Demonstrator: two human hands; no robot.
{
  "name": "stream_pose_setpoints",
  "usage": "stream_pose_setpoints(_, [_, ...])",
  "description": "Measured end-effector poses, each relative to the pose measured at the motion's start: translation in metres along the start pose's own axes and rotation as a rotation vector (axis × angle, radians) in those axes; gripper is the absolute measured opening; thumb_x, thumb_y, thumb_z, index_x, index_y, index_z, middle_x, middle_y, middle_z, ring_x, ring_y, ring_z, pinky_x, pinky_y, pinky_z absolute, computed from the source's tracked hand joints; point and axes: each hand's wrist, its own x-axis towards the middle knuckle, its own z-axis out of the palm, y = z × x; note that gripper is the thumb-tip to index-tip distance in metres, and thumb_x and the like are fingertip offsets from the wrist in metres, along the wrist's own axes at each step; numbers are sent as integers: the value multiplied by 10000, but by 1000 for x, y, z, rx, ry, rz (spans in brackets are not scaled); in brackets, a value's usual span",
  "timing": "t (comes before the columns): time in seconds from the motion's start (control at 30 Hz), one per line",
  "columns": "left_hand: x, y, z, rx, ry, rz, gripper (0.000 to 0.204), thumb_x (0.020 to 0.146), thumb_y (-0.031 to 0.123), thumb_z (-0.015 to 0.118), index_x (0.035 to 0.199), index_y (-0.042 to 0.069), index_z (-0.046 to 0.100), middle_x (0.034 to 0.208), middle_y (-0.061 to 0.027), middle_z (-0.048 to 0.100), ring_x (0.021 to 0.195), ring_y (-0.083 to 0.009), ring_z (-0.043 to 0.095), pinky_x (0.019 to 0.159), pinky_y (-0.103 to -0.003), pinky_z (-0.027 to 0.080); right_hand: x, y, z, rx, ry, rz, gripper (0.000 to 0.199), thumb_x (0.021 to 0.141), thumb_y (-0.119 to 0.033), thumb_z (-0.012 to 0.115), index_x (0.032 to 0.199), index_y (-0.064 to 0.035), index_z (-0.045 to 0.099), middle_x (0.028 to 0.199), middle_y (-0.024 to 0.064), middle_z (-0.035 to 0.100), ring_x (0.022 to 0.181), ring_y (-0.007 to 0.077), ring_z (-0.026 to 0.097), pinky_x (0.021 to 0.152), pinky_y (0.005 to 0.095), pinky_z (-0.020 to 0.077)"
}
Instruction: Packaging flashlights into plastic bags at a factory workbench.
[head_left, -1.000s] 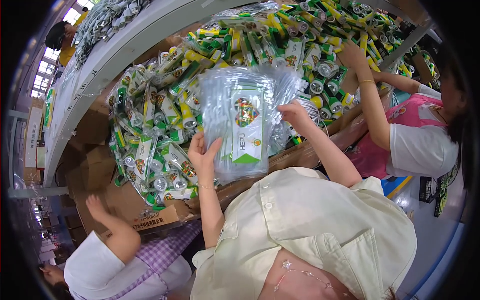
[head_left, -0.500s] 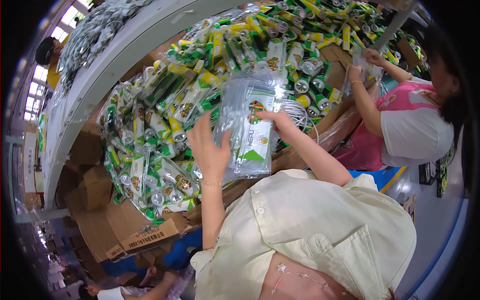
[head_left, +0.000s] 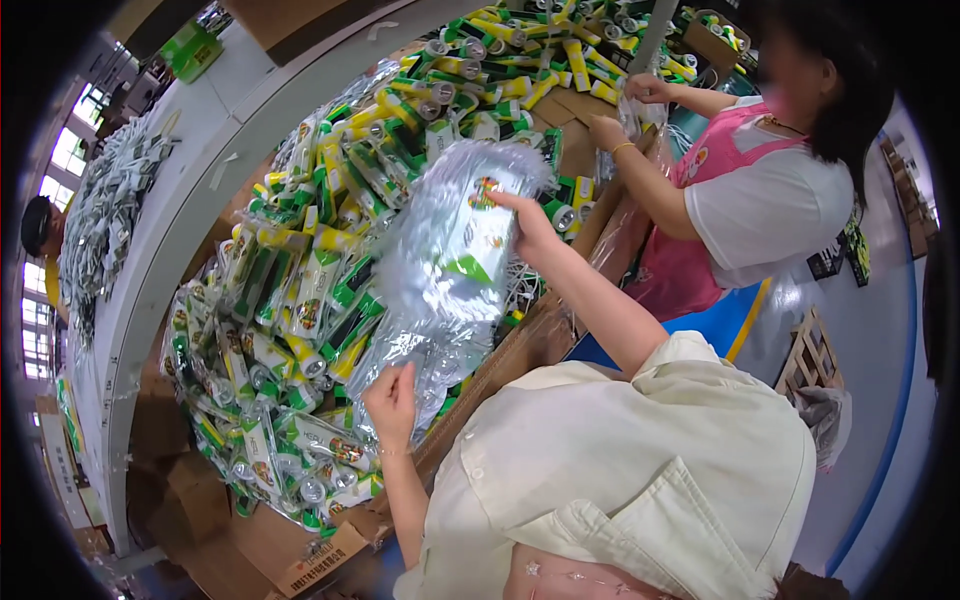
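Nearest the camera, the person's cream shirt [head_left: 640, 470] is filling the lower middle of the view, and both bare forearms are reaching up from it toward the pile. The left hand [head_left: 392, 403] is gripping the lower end of a clear plastic bag [head_left: 440, 290], fingers curled around the crinkled film. The right hand [head_left: 528, 222] is pinching the upper part of the same bag, thumb and fingers closed on its edge beside the green and white pack [head_left: 478, 235] showing through the plastic. The bag is being held stretched between the two hands, slanting up to the right, just above the front edge of the counter [head_left: 160, 260]. Under and behind it, a big heap of green and yellow packs [head_left: 300, 300] is lying on flattened brown cardboard [head_left: 300, 545], spreading from the lower left up to the upper right. To the right, a co-worker in a white shirt and pink apron [head_left: 745, 200] is standing beside the counter, both hands [head_left: 630, 110] busy with clear plastic near the far end of the heap. Farther off on the left, a bundle of grey cables [head_left: 100, 215] is lying on the pale counter top, and another person's head [head_left: 38, 225] is showing at the far left rim.
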Motion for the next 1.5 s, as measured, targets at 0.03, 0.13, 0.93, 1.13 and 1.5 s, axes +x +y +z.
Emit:
stream_pose_setpoints(0.03, [-9, -5, 2, -3, -4, 4, 249, 825, 108, 634, 622, 21, 519, 511, -5, 408, 472, -85, 353, 470, -255, 279, 9, -4, -3, -4, 58, -62, 329, 810, -188, 624, 1075, 2, 576, 994, 89, 650, 856, 198, 641, 765, 312, 501])
stream_pose_setpoints(0.13, [-27, -14, 7, -242, 64, -264, 300, 892, 142, 579, 619, 28, 530, 561, 74, 436, 531, -12, 321, 485, -199, 227, 27, -27, 1, -297, 166, -492, 377, 751, -161, 711, 1066, 2, 584, 960, 71, 650, 832, 172, 624, 738, 289, 480])
stream_pose_setpoints(0.93, [-39, -32, 2, -407, 231, -391, 155, 884, 136, 582, 852, -4, 640, 752, -5, 603, 663, -67, 502, 624, -214, 401, 66, -57, -139, -1863, 424, -296, 532, 697, -40, 529, 1226, -38, 470, 1215, 217, 516, 1148, 369, 481, 943, 419, 403])
stream_pose_setpoints(1.13, [-6, 4, -37, -363, 197, -277, 203, 860, 41, 545, 1052, 16, 608, 777, -30, 616, 668, -65, 520, 615, -213, 424, 54, -37, -172, -1742, 266, -672, 532, 775, -84, 603, 1274, -5, 438, 1265, 197, 490, 1182, 328, 468, 983, 371, 375])
stream_pose_setpoints(1.5, [40, 122, -325, 279, 926, 192, 527, 800, 57, 621, 1293, 44, 435, 1048, -96, 646, 630, -79, 549, 562, -203, 442, 3, 13, -74, -1428, -34, -802, 384, 800, 47, 562, 1179, -2, 520, 1143, 151, 576, 1079, 288, 540, 935, 348, 399])
